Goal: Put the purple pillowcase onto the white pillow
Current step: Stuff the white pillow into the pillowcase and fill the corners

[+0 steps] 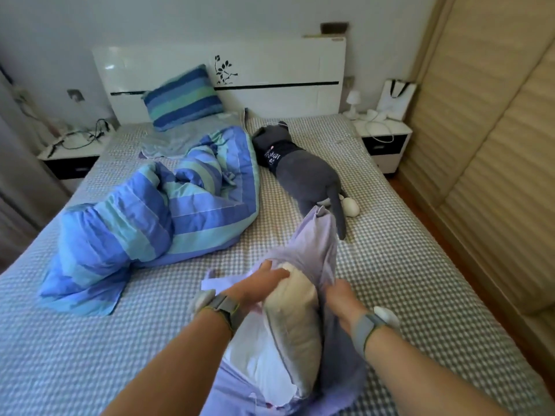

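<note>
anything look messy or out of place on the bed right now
Yes. The blue striped duvet lies crumpled in a heap on the left side of the bed instead of spread flat. A grey plush cat sprawls face down across the middle. The white pillow is only partly inside the purple pillowcase.

We find no text that can be read. The grey plush cat (303, 172) lying on the bed wears a dark shirt (277, 156) with pale print, too blurred to make out. Behind the cat, the white headboard (270, 70) bears only a black flower motif, no words.
</note>
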{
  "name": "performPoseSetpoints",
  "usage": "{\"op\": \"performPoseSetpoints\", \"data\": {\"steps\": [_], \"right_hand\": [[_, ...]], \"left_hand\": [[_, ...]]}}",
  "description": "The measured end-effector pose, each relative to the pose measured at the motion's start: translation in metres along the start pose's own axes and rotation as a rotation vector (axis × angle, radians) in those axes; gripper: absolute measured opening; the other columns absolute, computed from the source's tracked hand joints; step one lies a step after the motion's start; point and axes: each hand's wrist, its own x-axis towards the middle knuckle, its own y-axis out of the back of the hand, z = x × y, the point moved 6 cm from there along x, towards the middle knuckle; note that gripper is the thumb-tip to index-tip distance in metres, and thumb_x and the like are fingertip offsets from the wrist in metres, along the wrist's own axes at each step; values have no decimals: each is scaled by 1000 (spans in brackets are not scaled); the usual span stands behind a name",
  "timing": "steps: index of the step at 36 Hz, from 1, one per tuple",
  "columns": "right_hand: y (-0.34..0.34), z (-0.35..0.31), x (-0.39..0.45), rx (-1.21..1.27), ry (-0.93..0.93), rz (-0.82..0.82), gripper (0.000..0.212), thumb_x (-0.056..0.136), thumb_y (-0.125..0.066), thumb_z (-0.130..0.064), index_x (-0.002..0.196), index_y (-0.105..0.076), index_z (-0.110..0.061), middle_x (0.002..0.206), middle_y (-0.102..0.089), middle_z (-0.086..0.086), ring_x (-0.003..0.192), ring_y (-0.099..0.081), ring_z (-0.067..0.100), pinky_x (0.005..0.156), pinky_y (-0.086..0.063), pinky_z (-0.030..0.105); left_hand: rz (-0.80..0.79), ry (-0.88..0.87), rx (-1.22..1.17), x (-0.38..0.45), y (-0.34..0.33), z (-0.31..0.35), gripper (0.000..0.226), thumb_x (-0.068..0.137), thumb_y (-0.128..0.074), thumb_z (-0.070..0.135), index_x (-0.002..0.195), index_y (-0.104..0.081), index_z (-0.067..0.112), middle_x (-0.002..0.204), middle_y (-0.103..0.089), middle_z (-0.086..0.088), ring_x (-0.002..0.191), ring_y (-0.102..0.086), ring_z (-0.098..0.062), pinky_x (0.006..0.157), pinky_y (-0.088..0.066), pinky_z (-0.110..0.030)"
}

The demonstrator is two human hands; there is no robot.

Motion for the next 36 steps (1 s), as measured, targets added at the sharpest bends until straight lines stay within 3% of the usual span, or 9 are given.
{"op": "performPoseSetpoints", "data": {"steps": [2,6,12,17,21,25,29,32,36], "right_hand": [[7,-16,-4,1,42,51,22,103,-41,-15,96,-60,-8,88,-60,10,80,-59,24,65,-45,27],[18,-41,-8,135,88,83,28,98,-45,-18,85,-62,0,82,-63,19,73,-57,24,61,-45,25],[35,-103,-28,409,284,64,21,99,-47,-10,104,-67,-4,93,-70,12,84,-66,24,72,-53,34],[66,-191,-38,336,511,146,25,83,-59,-37,77,-61,-14,76,-61,5,76,-57,20,69,-44,35],[58,-205,-43,-209,670,73,27,87,-66,-44,104,-64,-23,95,-62,-9,88,-59,13,78,-45,30],[62,-166,-27,-849,514,124,26,96,-51,-18,117,-61,-6,112,-64,14,111,-62,34,89,-50,36],[82,-185,-34,-616,546,188,29,92,-57,-12,63,-57,-15,76,-62,13,87,-66,37,70,-46,36],[86,-213,-54,-432,604,153,35,93,-63,-21,59,-54,-17,61,-54,-2,64,-53,18,59,-37,31],[81,-241,-71,42,611,-82,21,95,-61,-14,76,-69,-14,64,-66,-4,67,-58,13,61,-44,25]], "left_hand": [[-28,-2,-73,-1,4,5,65,88,-60,59,146,-37,38,138,-51,6,115,-56,-19,77,-56,-39],[-145,-80,-150,2,16,19,104,55,-75,81,145,-39,46,143,-51,14,127,-53,-16,106,-46,-46],[-101,-336,-209,-20,54,55,64,71,-73,47,131,-53,39,135,-59,4,121,-59,-16,107,-47,-43],[-3,-541,-383,-44,84,92,48,75,-69,42,121,-59,49,137,-57,6,123,-59,-17,105,-48,-45],[93,-617,-502,-46,90,102,58,74,-70,33,128,-52,47,138,-53,0,120,-61,-22,99,-53,-47],[137,-612,-492,-38,79,86,65,69,-71,21,128,-52,41,137,-51,-6,113,-62,-22,84,-60,-39],[200,-579,-416,-37,71,79,63,65,-73,24,120,-53,50,133,-48,-4,112,-60,-22,84,-59,-41],[237,-610,-372,-46,88,105,56,70,-70,28,117,-52,51,134,-43,-1,120,-51,-22,97,-51,-42],[307,-739,-213,-75,135,170,48,66,-68,18,114,-58,15,129,-55,-13,119,-53,-27,94,-48,-35]]}}
